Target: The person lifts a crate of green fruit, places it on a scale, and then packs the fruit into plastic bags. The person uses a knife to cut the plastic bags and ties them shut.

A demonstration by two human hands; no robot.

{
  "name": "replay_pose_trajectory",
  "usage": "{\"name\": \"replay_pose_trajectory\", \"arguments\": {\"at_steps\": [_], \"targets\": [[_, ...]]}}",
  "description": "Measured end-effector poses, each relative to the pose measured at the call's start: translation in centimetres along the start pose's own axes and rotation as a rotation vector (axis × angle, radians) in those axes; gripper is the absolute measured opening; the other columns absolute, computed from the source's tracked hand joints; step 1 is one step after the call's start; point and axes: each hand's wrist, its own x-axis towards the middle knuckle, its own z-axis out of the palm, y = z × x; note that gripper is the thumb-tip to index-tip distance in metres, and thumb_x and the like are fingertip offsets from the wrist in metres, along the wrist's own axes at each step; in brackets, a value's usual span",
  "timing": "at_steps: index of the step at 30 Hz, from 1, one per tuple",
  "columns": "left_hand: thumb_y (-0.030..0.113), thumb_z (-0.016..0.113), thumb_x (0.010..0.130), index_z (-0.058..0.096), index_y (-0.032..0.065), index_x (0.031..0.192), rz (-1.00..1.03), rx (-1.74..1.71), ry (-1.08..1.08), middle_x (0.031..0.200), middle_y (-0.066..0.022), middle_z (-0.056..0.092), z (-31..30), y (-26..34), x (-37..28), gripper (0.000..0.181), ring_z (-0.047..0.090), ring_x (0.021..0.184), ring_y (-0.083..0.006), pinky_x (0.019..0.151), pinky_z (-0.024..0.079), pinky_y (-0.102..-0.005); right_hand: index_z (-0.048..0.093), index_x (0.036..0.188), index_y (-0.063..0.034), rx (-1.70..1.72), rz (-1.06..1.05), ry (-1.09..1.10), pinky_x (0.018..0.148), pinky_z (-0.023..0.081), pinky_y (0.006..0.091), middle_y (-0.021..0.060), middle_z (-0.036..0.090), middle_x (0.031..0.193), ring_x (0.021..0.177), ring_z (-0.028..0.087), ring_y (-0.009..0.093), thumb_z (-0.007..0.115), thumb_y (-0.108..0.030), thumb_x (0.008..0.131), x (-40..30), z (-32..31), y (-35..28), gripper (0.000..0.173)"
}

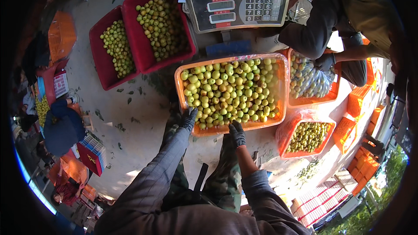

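In front of me an orange plastic crate (282, 111), lined with clear film, is filled with round yellow-green fruits (228, 88) that look like jujubes. Some of them have brown patches. My left hand (190, 119), in a dark grey knitted glove, grips the rim at the crate's near left corner. Farther right along the near side, my right hand (237, 134), gloved alike, has its fingers hooked over the rim, the tips beside the fruits. Both thumbs are hard to make out. Just beyond the crate stands a digital weighing scale's display and keypad (236, 5).
Two red bins (130, 42) of fruit stand left of the scale. To the right, a co-worker's gloved hand (325, 62) touches a bag of fruit (307, 78) in an orange crate. A smaller fruit crate (307, 137) sits nearer. Leaves (120, 127) litter the floor; others sit at left.
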Motion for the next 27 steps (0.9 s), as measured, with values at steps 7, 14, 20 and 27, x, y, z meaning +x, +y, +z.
{"name": "replay_pose_trajectory", "arguments": {"at_steps": [7, 14, 20, 27], "targets": [[0.057, 0.050, 0.083, 0.055, -0.0007, 0.107, -0.090, 0.409, -0.021, 0.106, -0.0248, 0.058, 1.9, 1.6, -1.6, 0.062, 0.056, 0.099, -0.0385, 0.084, 0.043, -0.0445, 0.050, 0.124, -0.0107, 0.280, 0.352, 0.051, 0.086, 0.046, 0.0399, 0.0095, 0.055, 0.118, 0.105, 0.054, 0.026, 0.062, -0.017, 0.083, 2.8, 3.6, 3.7, 0.044], [0.059, 0.054, 0.079, 0.045, -0.0004, 0.127, -0.174, 0.455, 0.047, 0.127, -0.0270, 0.045, 5.1, 5.3, -2.2, 0.077, 0.042, 0.118, -0.0434, 0.100, 0.034, -0.0441, 0.047, 0.125, -0.0107, -0.932, -0.319, -0.142, 0.091, 0.044, 0.0341, 0.0144, 0.047, 0.123, 0.111, 0.047, 0.031, 0.064, -0.012, 0.075, 6.8, 2.8, 7.2, 0.053], [0.046, 0.066, 0.075, 0.057, -0.0011, 0.113, -0.095, 0.414, 0.135, 0.104, -0.0222, 0.059, 4.7, 5.1, -1.1, 0.061, 0.054, 0.098, -0.0372, 0.086, 0.045, -0.0409, 0.032, 0.135, -0.0196, 0.830, 0.650, -0.210, 0.089, 0.044, 0.0519, 0.0132, 0.036, 0.133, 0.119, 0.042, 0.034, 0.063, -0.051, 0.078, 5.9, 6.1, 2.0, 0.072], [0.040, 0.059, 0.083, 0.056, 0.0005, 0.114, -0.132, 0.059, 0.139, 0.111, -0.0219, 0.058, 5.3, 5.3, -0.5, 0.051, 0.054, 0.105, -0.0339, 0.089, 0.043, -0.0381, 0.035, 0.138, -0.0198, 0.867, 0.667, -0.211, 0.099, 0.034, 0.0541, 0.0083, 0.041, 0.138, 0.124, 0.041, 0.030, 0.040, -0.073, 0.079, 2.5, 10.5, -2.1, 0.079]]}}
